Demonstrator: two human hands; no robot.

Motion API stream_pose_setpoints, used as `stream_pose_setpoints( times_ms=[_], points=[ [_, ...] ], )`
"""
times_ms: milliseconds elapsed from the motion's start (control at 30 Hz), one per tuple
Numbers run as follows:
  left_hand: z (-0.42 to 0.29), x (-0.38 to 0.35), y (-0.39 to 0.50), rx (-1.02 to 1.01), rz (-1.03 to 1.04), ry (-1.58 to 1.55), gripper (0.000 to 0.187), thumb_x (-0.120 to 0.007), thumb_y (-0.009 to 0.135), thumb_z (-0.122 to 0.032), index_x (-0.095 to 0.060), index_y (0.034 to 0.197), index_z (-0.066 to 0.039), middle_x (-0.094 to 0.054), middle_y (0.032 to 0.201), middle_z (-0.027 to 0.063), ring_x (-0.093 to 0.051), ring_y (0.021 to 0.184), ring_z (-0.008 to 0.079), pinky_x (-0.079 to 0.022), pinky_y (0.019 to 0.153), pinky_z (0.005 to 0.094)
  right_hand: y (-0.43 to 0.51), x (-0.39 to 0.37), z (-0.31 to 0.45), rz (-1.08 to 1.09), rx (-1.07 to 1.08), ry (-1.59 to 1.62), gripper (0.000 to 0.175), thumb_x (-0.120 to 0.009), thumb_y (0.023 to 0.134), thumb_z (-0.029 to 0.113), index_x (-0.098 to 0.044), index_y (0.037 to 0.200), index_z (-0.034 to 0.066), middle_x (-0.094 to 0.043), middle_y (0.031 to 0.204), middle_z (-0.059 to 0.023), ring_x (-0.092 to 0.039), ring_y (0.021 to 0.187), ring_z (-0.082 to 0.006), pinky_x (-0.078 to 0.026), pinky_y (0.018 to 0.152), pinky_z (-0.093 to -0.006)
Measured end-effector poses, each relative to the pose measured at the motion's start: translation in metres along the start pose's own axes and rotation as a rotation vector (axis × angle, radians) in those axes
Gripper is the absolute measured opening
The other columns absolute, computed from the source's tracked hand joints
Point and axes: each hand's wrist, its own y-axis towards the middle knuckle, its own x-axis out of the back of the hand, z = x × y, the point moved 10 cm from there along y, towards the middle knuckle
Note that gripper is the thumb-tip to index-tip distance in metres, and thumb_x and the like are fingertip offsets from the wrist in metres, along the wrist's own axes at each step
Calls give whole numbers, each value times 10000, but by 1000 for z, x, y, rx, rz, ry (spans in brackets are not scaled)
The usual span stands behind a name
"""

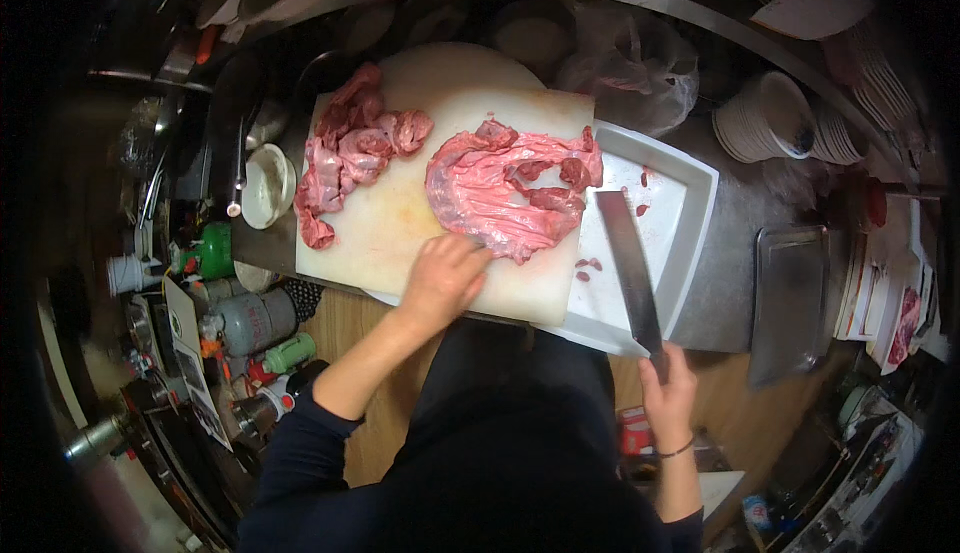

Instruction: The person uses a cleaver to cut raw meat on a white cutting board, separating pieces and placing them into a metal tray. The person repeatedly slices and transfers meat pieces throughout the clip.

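A wide sheet of raw meat [480,193] lies on the right half of a white cutting board [390,242], its right side at the board's edge. My left hand [446,275] is at the sheet's lower edge, fingers curled; whether they pinch the meat is hard to tell. In my right hand [670,392] is the handle of a long knife [630,268], its broad blade pointing away from me over a white plastic tray [694,230]. Small meat scraps [583,276] lie in that tray. More raw meat pieces [349,155] are heaped on the board's left side.
A white bowl [268,185] stands left of the board. Beyond it are a plastic bag [637,80] and stacked bowls [765,118]. At the right, a dark metal tray [789,298] overhangs the counter edge. Gas canisters [259,322] stand at the lower left.
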Motion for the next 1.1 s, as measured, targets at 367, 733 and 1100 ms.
stream_pose_setpoints(
  times_ms=[367, 733, 1100],
  points=[
    [-9, -43, -15, 96, -270, 6, 360, -761, 728, 0, -735, 1083, -50, -592, 914, 117, -604, 928, 343, -507, 818, 460, 71, -54, 53, 398, 388, -347, 254, -740, 970, 278, -637, 1060, 63, -726, 766, -153, -711, 679, -384, -562, 613, -453],
    [-3, -43, -17, 168, -362, -36, 286, -767, 708, 17, -750, 984, -56, -629, 883, 101, -634, 896, 334, -544, 801, 430, 81, -85, 67, 639, 282, -376, 320, -699, 1000, 294, -560, 1028, 7, -686, 738, -252, -696, 725, -475, -556, 638, -531],
    [12, -26, -9, 133, -318, 88, 309, -760, 719, 7, -693, 1017, -43, -590, 910, 115, -598, 871, 328, -509, 753, 442, 45, -47, 29, 626, 236, -485, 311, -699, 996, 265, -545, 998, -6, -684, 739, -256, -694, 714, -475, -558, 637, -547]
  ],
)
